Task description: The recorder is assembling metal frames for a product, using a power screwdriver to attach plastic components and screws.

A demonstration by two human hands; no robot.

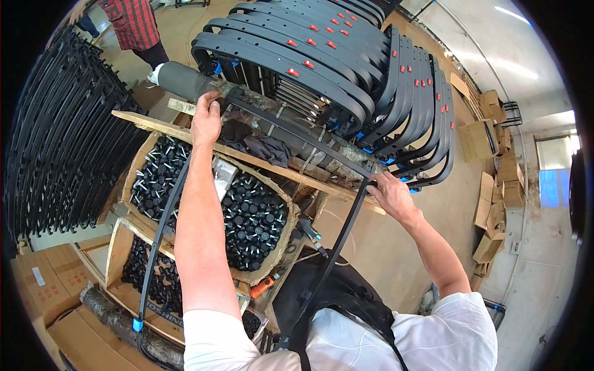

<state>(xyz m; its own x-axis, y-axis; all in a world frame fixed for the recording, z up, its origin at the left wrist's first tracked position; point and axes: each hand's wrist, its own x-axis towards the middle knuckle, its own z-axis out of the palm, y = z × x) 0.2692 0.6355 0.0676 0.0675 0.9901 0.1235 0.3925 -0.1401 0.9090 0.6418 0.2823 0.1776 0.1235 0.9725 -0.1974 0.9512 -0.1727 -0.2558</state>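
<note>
Two bare hands hold one black U-shaped frame [291, 133], a thin flat metal strip bent at rounded corners, its long legs running down toward the person's white shirt at 6 o'clock. The left hand [206, 117] has its grip closed over the frame's top corner at 11 o'clock, where the strip rests against a dark padded roller [185, 80]. The right hand [391, 193], at 3 o'clock of centre, has its fingers wrapped round the opposite bend of the frame. A blue plastic cap [137, 324] tips the left leg's end at 8 o'clock. Under the left forearm sit open cardboard boxes [139, 161] filled with small black round-headed bolts [253, 222], matte and knobby. A rough wooden plank [272, 164] crosses beneath the frame. At 12 o'clock leans a stack of finished frames [346, 55], glossy black arcs with red tags and blue end caps. More black frames [55, 136] fan out at 9 o'clock. Flattened cartons [495, 185] lie on the floor at 3 o'clock. Another person's red checked garment [131, 21] shows at 11 o'clock.
</note>
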